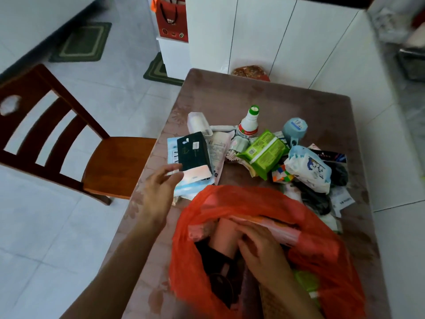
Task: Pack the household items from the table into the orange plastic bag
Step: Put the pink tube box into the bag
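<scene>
The orange plastic bag (pixel 317 249) lies open at the table's near edge with several items inside. My right hand (pixel 259 249) is inside the bag's mouth, fingers on a pink packet (pixel 276 229) there. My left hand (pixel 161 187) hovers open, fingertips just short of a black box (pixel 193 155) lying on light blue packs (pixel 184 185). Behind the bag lie a green wipes pack (pixel 264 153), a white and blue soft pack (pixel 310 169), a puzzle cube (pixel 281 174), a white bottle with a green cap (pixel 249 123) and a blue cylinder (pixel 295 130).
The table (pixel 299 102) has a brown patterned cover. A wooden chair (pixel 92 157) stands at its left side. White cabinets (pixel 264 31) and a red gift bag (pixel 172 19) stand beyond. Black items (pixel 322 199) and papers lie at the pile's right.
</scene>
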`<action>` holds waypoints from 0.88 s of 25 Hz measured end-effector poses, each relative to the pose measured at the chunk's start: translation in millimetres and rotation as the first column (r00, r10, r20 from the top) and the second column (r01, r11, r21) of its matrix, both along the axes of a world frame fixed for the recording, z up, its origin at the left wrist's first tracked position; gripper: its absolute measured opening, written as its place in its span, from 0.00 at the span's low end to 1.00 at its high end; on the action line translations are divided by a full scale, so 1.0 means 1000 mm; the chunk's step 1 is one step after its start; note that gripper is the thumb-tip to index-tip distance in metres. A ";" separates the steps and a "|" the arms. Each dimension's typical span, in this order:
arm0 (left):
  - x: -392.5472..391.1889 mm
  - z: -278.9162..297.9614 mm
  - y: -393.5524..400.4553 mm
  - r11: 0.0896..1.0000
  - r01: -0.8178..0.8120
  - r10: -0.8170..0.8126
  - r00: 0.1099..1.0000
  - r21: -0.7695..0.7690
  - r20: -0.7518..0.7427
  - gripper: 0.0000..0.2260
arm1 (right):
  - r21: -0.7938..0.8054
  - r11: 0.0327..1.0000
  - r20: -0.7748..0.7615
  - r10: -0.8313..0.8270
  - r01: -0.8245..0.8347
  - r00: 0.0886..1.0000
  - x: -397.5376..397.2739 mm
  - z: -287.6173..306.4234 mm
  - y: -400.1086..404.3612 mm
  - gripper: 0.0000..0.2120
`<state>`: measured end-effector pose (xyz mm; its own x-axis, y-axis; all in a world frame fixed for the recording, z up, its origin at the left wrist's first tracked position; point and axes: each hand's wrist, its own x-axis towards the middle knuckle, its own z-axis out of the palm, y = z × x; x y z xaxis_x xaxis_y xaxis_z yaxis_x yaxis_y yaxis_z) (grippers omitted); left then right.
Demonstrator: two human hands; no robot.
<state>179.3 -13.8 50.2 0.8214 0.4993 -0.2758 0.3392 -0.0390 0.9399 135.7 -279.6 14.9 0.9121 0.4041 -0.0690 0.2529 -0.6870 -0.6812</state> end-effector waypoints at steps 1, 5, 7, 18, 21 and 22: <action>0.029 -0.006 -0.001 0.977 0.026 -0.004 0.994 0.214 -0.105 0.18 | 0.037 0.997 0.001 -0.070 0.069 0.998 -0.005 0.005 -0.005 0.17; 0.104 -0.050 -0.024 0.852 0.320 -0.095 0.873 0.414 -0.479 0.38 | 0.008 0.980 -0.083 -0.196 0.197 0.977 -0.031 0.015 -0.024 0.14; 0.111 -0.057 -0.029 0.937 0.147 0.001 0.905 0.315 -0.425 0.35 | -0.016 0.974 -0.097 -0.225 0.224 0.969 -0.037 0.019 -0.039 0.15; -0.095 0.048 -0.075 0.630 0.775 -0.775 0.632 0.052 -0.021 0.32 | 0.346 0.620 -0.494 -0.517 0.704 0.699 0.019 0.020 -0.088 0.07; -0.086 0.017 -0.106 0.434 0.646 -0.623 0.718 0.627 -0.309 0.22 | 0.348 0.554 -0.309 -0.694 0.756 0.651 0.062 0.017 -0.111 0.06; -0.082 0.010 -0.109 0.367 0.647 -0.602 0.713 0.668 -0.360 0.22 | 0.288 0.592 -0.239 -0.717 0.753 0.655 0.079 0.011 -0.121 0.07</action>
<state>97.0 -123.2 60.4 0.9832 -0.1156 -0.1413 -0.0374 -0.8851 0.4638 214.4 -400.4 26.4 0.9062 -0.3893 -0.1653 -0.3071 -0.3370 -0.8900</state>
